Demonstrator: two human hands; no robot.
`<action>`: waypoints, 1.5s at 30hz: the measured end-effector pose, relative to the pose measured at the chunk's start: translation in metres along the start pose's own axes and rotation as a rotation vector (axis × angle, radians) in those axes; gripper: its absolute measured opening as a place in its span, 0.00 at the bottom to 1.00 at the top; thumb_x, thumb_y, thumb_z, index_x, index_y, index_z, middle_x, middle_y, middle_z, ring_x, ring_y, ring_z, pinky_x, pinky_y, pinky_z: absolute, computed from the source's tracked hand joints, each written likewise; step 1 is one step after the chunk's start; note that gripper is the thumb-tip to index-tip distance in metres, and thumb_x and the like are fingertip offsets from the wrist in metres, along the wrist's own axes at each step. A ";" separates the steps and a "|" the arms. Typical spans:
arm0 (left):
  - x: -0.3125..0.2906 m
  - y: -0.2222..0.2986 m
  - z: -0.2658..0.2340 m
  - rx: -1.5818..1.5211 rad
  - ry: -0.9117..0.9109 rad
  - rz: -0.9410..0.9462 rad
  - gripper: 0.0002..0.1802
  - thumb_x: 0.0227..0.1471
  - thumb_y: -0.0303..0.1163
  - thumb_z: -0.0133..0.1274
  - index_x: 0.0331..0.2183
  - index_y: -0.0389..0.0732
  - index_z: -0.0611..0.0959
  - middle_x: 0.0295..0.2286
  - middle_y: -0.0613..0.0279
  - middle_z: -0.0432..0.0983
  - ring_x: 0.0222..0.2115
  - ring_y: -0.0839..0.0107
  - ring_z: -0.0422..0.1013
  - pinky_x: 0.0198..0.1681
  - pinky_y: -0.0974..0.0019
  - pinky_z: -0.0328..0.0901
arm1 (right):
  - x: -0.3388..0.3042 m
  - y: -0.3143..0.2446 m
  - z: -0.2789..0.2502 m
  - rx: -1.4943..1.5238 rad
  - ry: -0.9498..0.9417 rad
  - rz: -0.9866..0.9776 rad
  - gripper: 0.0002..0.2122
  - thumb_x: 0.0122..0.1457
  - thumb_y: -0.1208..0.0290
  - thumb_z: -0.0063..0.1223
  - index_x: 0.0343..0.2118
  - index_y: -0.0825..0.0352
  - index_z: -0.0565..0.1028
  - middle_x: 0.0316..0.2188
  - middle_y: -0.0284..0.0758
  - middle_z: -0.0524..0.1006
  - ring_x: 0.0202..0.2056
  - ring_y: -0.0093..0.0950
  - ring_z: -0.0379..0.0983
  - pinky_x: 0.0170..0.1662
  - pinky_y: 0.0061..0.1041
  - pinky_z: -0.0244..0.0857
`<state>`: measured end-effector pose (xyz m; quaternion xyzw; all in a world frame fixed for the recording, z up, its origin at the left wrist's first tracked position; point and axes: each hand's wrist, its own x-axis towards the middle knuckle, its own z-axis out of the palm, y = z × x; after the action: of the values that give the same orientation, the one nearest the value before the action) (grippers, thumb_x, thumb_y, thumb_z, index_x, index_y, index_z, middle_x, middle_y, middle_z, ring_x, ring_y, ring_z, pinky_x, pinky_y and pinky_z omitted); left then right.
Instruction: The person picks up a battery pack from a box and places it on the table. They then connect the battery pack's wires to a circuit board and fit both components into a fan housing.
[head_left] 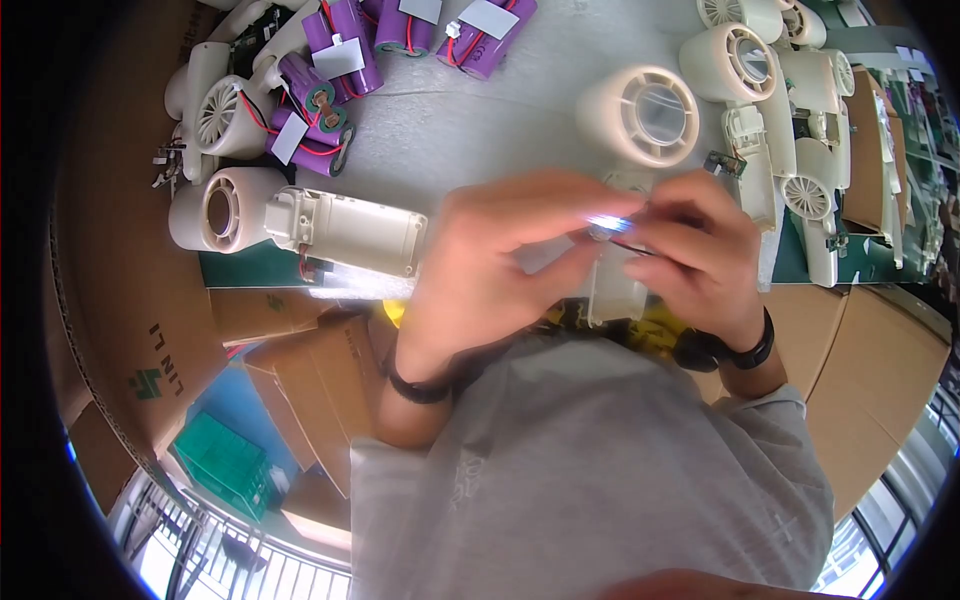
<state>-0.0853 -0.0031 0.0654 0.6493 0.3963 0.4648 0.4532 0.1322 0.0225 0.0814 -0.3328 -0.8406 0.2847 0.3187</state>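
Note:
In front of my chest, my left hand and my right hand meet with fingers pinched. Between the fingertips a small part gleams with blue-white light, too blurred to name. A thin dark wire runs from it into the pinch of my right hand. Under both hands lies a cream plastic housing, partly hidden by the fingers. Just beyond them stands a round cream housing with a ringed opening. Left of my left hand an open cream handle shell lies by another round housing.
Purple battery packs with red wires and pale pads lie at the back left. More cream housings and shells crowd the right side. A tall cardboard box stands at the left. Below the table edge is a green crate.

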 end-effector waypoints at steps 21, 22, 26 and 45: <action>-0.001 -0.003 0.006 0.053 0.089 0.009 0.21 0.40 0.13 0.60 0.40 0.37 0.86 0.33 0.56 0.80 0.31 0.70 0.77 0.33 0.72 0.70 | 0.003 -0.010 0.004 0.023 0.141 0.182 0.19 0.41 0.80 0.73 0.40 0.68 0.82 0.34 0.33 0.77 0.24 0.14 0.69 0.23 0.14 0.61; -0.001 -0.003 0.006 0.081 0.093 0.017 0.20 0.40 0.13 0.60 0.39 0.37 0.86 0.33 0.56 0.81 0.30 0.70 0.77 0.32 0.72 0.70 | 0.003 -0.009 0.004 0.028 0.145 0.192 0.20 0.40 0.80 0.73 0.40 0.68 0.82 0.33 0.32 0.77 0.23 0.13 0.69 0.23 0.14 0.61; 0.000 -0.004 0.008 0.115 0.119 0.041 0.19 0.39 0.13 0.60 0.37 0.37 0.87 0.32 0.56 0.81 0.28 0.72 0.76 0.29 0.73 0.69 | 0.006 -0.009 0.004 0.013 0.163 0.161 0.20 0.40 0.79 0.73 0.40 0.64 0.82 0.31 0.33 0.78 0.20 0.15 0.70 0.19 0.14 0.64; 0.002 -0.005 0.008 0.047 0.100 0.027 0.18 0.40 0.12 0.59 0.37 0.38 0.86 0.33 0.57 0.80 0.26 0.74 0.76 0.29 0.74 0.69 | 0.003 -0.026 0.003 0.030 0.160 0.318 0.13 0.47 0.84 0.66 0.37 0.69 0.81 0.33 0.32 0.77 0.25 0.15 0.73 0.25 0.13 0.65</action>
<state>-0.0780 -0.0016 0.0597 0.6410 0.4205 0.4933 0.4111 0.1185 0.0078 0.0981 -0.4783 -0.7450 0.3167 0.3406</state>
